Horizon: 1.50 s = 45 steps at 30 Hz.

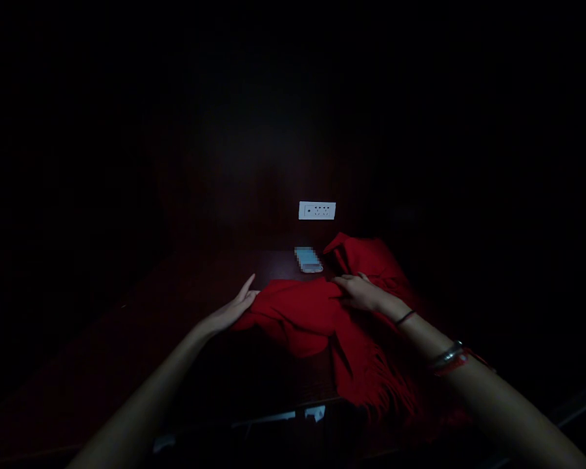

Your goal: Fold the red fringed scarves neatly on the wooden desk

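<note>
A red fringed scarf (317, 319) lies rumpled across a dark table (127, 339), its fringe hanging over the near edge. My left hand (234, 306) rests at the scarf's left edge, fingers stretched out flat and touching the cloth. My right hand (359, 291) lies palm down on top of the scarf near its far side, fingers extended toward the left. Bracelets and a thin band circle my right wrist (446, 357).
A phone (308, 258) with a lit screen lies on the table just beyond the scarf. A white wall socket plate (317, 210) sits behind it. The room is very dark; little else shows. Something pale (293, 415) lies below the table's near edge.
</note>
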Each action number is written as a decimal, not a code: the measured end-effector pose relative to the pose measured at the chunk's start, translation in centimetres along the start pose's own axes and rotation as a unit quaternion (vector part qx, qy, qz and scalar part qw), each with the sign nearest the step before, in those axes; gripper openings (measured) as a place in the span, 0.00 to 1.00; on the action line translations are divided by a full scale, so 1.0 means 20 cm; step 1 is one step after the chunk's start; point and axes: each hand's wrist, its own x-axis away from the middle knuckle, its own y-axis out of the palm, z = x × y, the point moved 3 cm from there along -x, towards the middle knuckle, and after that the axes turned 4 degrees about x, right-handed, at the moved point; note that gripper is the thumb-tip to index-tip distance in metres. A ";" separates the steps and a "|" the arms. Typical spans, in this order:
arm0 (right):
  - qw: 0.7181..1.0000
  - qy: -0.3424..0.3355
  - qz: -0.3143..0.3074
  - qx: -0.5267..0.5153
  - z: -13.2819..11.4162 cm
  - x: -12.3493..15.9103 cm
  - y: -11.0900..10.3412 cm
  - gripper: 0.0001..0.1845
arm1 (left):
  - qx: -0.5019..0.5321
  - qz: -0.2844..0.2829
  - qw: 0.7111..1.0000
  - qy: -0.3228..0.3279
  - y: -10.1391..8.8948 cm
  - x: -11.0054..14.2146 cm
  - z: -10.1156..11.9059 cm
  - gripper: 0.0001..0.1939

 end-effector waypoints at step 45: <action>0.981 -0.172 0.056 -0.069 -0.24 0.08 -0.02 0.13 | 0.190 0.025 0.980 -0.060 -0.28 0.16 -0.03 0.33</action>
